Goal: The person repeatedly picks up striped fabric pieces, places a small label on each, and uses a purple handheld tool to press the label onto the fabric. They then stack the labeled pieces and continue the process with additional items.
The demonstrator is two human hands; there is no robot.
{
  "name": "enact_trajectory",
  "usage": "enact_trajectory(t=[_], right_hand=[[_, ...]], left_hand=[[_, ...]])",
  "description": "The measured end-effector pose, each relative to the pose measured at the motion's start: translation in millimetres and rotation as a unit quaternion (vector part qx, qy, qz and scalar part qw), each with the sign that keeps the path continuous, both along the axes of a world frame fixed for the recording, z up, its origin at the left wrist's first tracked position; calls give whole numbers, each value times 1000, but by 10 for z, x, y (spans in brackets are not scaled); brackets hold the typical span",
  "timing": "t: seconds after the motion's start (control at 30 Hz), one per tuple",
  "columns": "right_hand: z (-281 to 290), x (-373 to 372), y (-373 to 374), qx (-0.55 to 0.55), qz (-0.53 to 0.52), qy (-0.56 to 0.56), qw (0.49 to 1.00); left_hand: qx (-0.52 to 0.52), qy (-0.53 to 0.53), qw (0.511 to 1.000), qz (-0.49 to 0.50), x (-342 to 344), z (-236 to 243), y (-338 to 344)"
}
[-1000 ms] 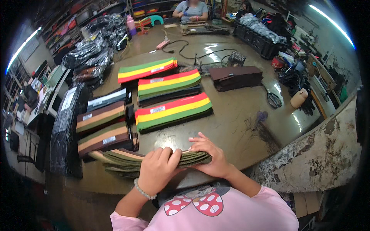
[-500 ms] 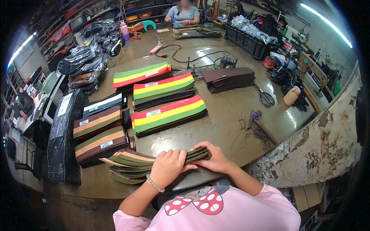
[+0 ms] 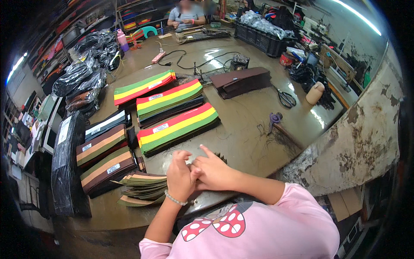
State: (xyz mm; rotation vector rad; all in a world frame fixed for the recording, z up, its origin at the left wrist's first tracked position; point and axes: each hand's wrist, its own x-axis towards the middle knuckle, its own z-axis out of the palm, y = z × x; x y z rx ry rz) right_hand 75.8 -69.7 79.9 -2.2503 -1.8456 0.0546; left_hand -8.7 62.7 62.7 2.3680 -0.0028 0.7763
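Observation:
A fanned stack of brown, tan and olive woven strips (image 3: 144,183) lies at the table's near edge; its far right end shows just beyond my right hand (image 3: 213,172). Both hands are above this stack and touch each other. My left hand (image 3: 180,176), with a beaded bracelet at the wrist, has its fingers bent and apart, its thumb against the right hand. The right index finger is stretched out while its other fingers are partly hidden by the left hand. I see nothing held in either hand. Beyond them lies a red, yellow and green striped stack (image 3: 179,129).
More striped stacks (image 3: 105,168) and a black wrapped bundle (image 3: 69,168) lie to the left. Dark brown folded material (image 3: 241,82), scissors (image 3: 285,98) and a purple-handled tool (image 3: 274,121) lie on the right. A co-worker (image 3: 186,17) sits at the far side.
Both hands have let go of the strip stack, whose right end they were gripping, and come together above it. The view has shifted slightly.

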Motion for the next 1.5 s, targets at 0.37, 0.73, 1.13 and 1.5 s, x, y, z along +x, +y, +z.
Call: enact_trajectory(t=[0.37,0.73,1.13,1.5], right_hand=[[-129,58,26,97,30,32,994],[84,43,-289,-49,-45,-41,997],[103,-10,-314,-24,-77,-55,995],[-218,437,-717,90,-161,56,981]], left_hand=[[268,273,920,83,-790,402,668],[312,173,933,57,-811,442,581],[260,235,929,119,-992,289,626],[49,105,984,133,-1244,33,986]])
